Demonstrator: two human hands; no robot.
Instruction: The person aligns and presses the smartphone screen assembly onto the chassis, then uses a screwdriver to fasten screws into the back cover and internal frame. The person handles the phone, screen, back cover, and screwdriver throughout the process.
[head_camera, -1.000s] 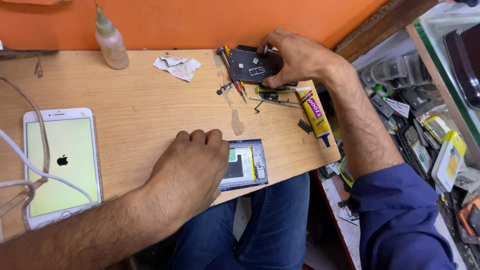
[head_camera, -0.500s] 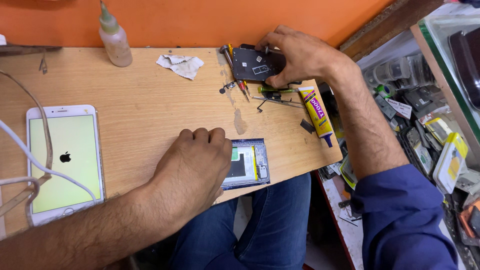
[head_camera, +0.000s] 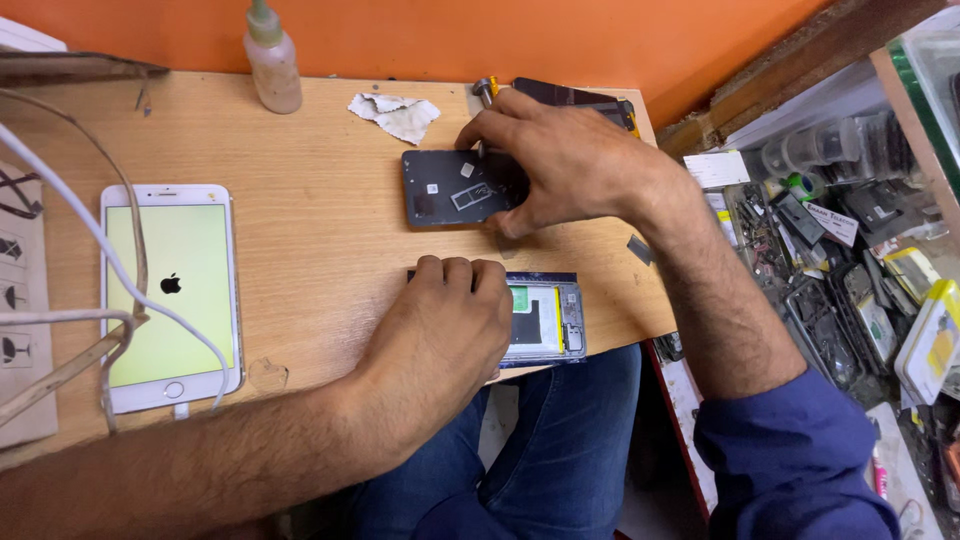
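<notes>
Right hand (head_camera: 575, 165) has moved compared with a second ago: then it held the dark back cover (head_camera: 450, 187) at the far edge of the table, among small tools and a yellow glue tube; now the cover lies flat on the wood, much nearer to the opened phone (head_camera: 545, 320), just beyond it. The fingers are curled over the right end of the cover and press it down, the thumb under the edge; it is more a flat grip than a pinch. The glue tube is no longer in view. I judge that the cover was brought close so that it can be joined with the phone body.

Left hand (head_camera: 440, 335) has stayed where it was. It lies closed, knuckles up, on the left part of the opened phone and holds it against the table; I cannot tell if the fingers hold something under them.

Left of the opened phone, well apart, a white phone (head_camera: 170, 295) lies with a lit pale green screen, and a white cable (head_camera: 90, 240) crosses it. Beyond the opened phone stand a small plastic bottle (head_camera: 272, 60) and a crumpled tissue (head_camera: 397, 113). The wooden table (head_camera: 320, 230) meets an orange wall (head_camera: 600, 40). Right of the opened phone, beside the table, are shelves with many small parts (head_camera: 850, 260).
</notes>
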